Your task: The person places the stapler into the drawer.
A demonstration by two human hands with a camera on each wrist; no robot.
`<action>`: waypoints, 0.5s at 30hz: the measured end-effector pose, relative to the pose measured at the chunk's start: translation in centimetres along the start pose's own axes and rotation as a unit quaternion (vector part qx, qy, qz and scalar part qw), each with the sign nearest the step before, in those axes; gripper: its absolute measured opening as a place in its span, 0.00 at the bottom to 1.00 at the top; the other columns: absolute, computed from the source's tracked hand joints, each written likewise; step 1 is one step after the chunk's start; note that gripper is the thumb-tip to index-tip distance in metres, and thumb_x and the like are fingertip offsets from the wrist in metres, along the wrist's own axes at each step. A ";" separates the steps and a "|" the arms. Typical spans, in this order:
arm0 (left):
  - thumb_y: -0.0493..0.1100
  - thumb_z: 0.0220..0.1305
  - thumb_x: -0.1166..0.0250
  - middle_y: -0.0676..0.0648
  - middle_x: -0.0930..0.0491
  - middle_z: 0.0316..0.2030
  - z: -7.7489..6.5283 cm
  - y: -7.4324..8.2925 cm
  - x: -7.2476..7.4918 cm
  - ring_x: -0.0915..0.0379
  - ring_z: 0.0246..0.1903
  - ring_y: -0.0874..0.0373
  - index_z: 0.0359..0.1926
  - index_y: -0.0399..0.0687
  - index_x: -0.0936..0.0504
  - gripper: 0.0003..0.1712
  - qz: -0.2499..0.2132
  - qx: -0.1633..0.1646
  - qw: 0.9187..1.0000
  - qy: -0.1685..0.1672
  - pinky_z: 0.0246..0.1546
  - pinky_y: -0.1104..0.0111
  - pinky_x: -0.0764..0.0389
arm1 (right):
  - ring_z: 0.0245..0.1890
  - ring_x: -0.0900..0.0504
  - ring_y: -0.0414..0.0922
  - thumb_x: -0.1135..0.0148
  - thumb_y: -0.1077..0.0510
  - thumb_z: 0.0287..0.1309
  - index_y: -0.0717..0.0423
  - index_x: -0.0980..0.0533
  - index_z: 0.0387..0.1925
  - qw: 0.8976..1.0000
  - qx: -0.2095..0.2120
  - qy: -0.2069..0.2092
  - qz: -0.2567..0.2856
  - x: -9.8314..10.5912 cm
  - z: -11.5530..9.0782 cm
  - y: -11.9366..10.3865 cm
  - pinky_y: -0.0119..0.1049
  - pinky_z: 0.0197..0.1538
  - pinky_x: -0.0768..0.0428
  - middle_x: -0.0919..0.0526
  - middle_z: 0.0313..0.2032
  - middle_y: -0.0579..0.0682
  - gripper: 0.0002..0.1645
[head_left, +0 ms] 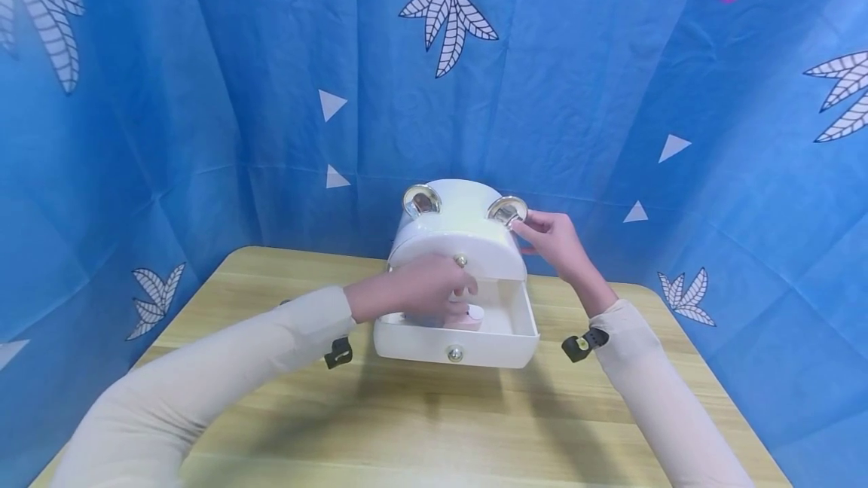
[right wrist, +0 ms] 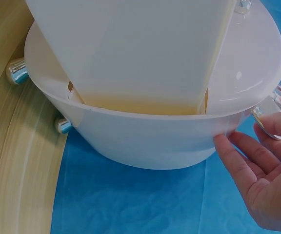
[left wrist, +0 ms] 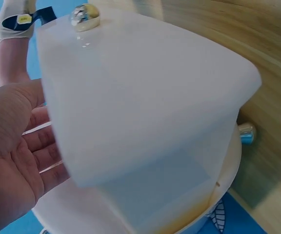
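A white storage box [head_left: 461, 205] with a rounded top and two shiny gold ear-shaped pieces stands on the table. Its lower drawer [head_left: 414, 343] is pulled out and has a round metal knob [head_left: 455, 354]. My left hand [head_left: 430, 288] reaches over the drawer with loosely bent fingers. Just under them, inside the drawer, lies a small pink-and-white object [head_left: 468, 319], too small to identify. The drawer front hides the left fingertips in the left wrist view. My right hand [head_left: 552, 241] pinches the box's right ear [head_left: 507, 209], other fingers touching the side wall [right wrist: 165, 141].
The box stands near the back edge of a light wooden table [head_left: 434, 435]. A blue patterned curtain [head_left: 434, 111] hangs behind and along both sides. Short metal feet [right wrist: 18, 71] stick out under the box.
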State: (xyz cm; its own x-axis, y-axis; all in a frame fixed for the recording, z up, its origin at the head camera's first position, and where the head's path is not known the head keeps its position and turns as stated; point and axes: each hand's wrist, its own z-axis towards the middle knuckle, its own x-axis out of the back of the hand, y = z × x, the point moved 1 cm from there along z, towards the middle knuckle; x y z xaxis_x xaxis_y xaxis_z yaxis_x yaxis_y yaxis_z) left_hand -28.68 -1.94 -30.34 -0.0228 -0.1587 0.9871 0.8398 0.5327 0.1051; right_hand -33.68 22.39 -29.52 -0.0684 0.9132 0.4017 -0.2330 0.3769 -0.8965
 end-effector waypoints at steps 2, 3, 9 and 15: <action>0.46 0.66 0.32 0.50 0.11 0.38 -0.1 0.0 0.3 0.15 0.40 0.58 0.51 0.48 0.12 0.15 0.003 -0.007 1.000 0.014 0.45 0.66 0.17 | 0.63 0.21 0.60 0.39 0.54 0.71 0.63 0.23 0.63 1.000 -0.002 0.000 -0.002 0.0 0.0 0.0 0.52 0.54 0.15 0.20 0.60 0.66 0.25; 0.45 0.66 0.32 0.50 0.11 0.38 -0.2 0.0 0.5 0.15 0.40 0.58 0.50 0.47 0.12 0.14 0.003 -0.011 1.000 0.022 0.45 0.66 0.17 | 0.63 0.21 0.60 0.39 0.54 0.71 0.63 0.23 0.63 1.000 -0.003 0.001 -0.002 0.0 0.0 0.1 0.51 0.54 0.15 0.20 0.60 0.66 0.25; 0.42 0.65 0.32 0.48 0.11 0.36 -0.9 0.2 1.3 0.15 0.36 0.58 0.49 0.46 0.12 0.13 -0.014 -0.028 0.996 0.078 0.42 0.67 0.16 | 0.64 0.22 0.61 0.39 0.56 0.72 0.64 0.24 0.64 1.000 -0.007 0.002 0.001 0.1 0.1 0.4 0.45 0.50 0.13 0.20 0.61 0.65 0.24; 0.43 0.66 0.31 0.52 0.11 0.38 -2.2 0.7 2.0 0.16 0.38 0.63 0.51 0.48 0.12 0.14 -0.084 -0.041 0.985 0.143 0.43 0.72 0.16 | 0.62 0.20 0.61 0.38 0.54 0.71 0.63 0.23 0.63 1.000 0.000 0.003 -0.005 0.1 0.3 0.3 0.48 0.52 0.14 0.19 0.59 0.66 0.25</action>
State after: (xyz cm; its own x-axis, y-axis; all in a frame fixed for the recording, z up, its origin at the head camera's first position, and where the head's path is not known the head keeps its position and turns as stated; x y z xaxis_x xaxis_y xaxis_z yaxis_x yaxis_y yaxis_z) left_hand -26.98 -3.71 -28.54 -0.0214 -0.4734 0.8806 0.8788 0.4110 0.2423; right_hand -34.02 22.53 -29.66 -0.0605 0.9106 0.4088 -0.2326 0.3854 -0.8930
